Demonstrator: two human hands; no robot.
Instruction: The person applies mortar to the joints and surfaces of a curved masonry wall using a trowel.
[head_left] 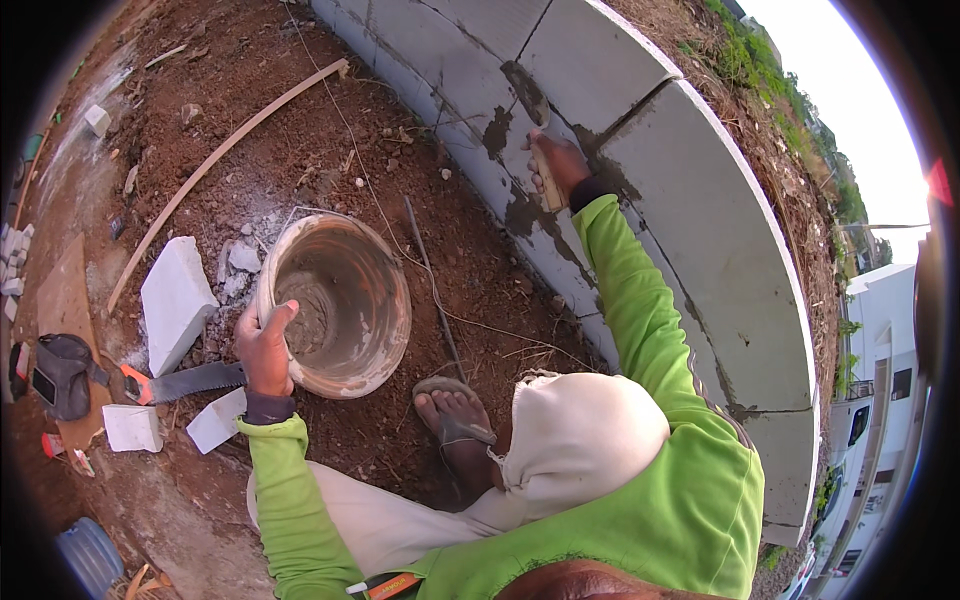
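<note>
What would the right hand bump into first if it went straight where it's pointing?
With its trowel leading, the right hand would probably meet the mortar-smeared grey block wall first; I can't tell from this view whether they already touch.

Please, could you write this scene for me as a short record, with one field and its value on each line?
Left hand: grips the rim of the bucket
Right hand: holds a wooden-handled trowel at the wall; blade contact unclear
Bucket contents: grey mix at the bottom
Wall: large grey blocks with dark patches around some joints
Left of bucket: saw with orange on its handle, white block
Farther off: long wooden strip on reddish soil
</note>
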